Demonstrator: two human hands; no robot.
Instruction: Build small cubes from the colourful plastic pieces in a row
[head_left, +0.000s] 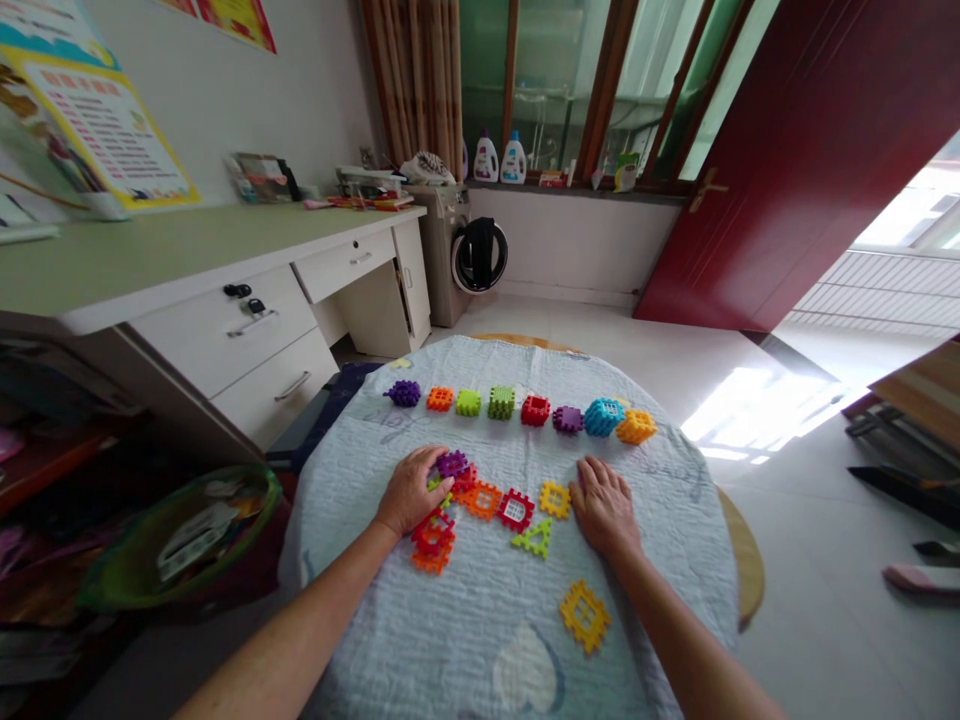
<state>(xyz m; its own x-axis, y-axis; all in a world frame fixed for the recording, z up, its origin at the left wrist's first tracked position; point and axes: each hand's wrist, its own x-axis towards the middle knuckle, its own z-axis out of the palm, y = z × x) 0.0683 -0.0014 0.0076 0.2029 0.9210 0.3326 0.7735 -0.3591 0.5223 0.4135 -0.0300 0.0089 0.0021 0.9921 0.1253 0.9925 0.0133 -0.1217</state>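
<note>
My left hand [409, 490] rests on the cloth-covered round table [465, 640], its fingers curled over a purple toothed plastic tile [453, 462] at the left end of a loose cluster of flat tiles. My right hand [604, 505] lies flat and open on the cloth, just right of a yellow square tile [555, 498]. Between the hands lie an orange tile [481, 498], a red tile [514, 509] and a green triangle tile [534, 539]. A row of assembled coloured cubes [517, 408] stands farther away.
Another yellow tile [584, 615] lies near my right forearm. Red and orange tiles [433, 540] sit by my left wrist. A green basket [180, 535] stands on the left below a desk with drawers [247, 330]. A washing machine [465, 255] and a red door [795, 160] are beyond.
</note>
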